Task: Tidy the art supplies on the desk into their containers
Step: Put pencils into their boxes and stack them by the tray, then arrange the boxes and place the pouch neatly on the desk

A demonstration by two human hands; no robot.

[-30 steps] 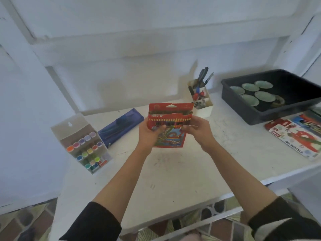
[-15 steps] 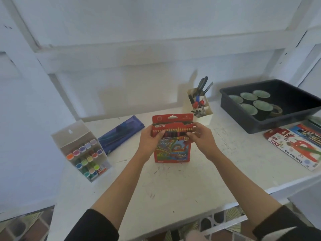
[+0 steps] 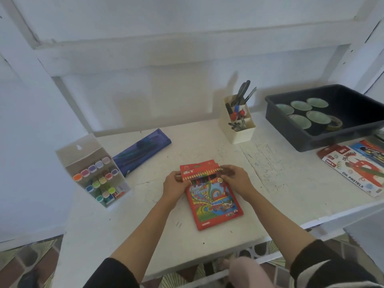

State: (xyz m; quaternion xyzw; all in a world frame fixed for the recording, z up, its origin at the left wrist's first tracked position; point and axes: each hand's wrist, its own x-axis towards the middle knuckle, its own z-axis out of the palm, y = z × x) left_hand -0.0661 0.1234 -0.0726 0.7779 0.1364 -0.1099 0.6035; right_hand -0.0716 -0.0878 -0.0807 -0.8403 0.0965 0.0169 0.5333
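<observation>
A red colour pencil box (image 3: 212, 201) lies flat on the white desk (image 3: 145, 229), its top flap open and the pencil tips showing. My left hand (image 3: 174, 183) pinches the box's upper left corner at the flap. My right hand (image 3: 235, 179) grips the upper right corner, fingers curled over the flap's edge. Both forearms reach in from the bottom of the view.
A clear marker case (image 3: 96, 177) stands at the left, a blue pencil pouch (image 3: 143, 151) behind it. A cream pen holder (image 3: 241, 125) with scissors sits at the back. A dark tray (image 3: 324, 140) with green-lidded pots is at the right, oil pastel boxes (image 3: 355, 169) in front.
The pencil box came down from being held upright in the air to lying flat on the desk. Both hands stayed on its top corners.
</observation>
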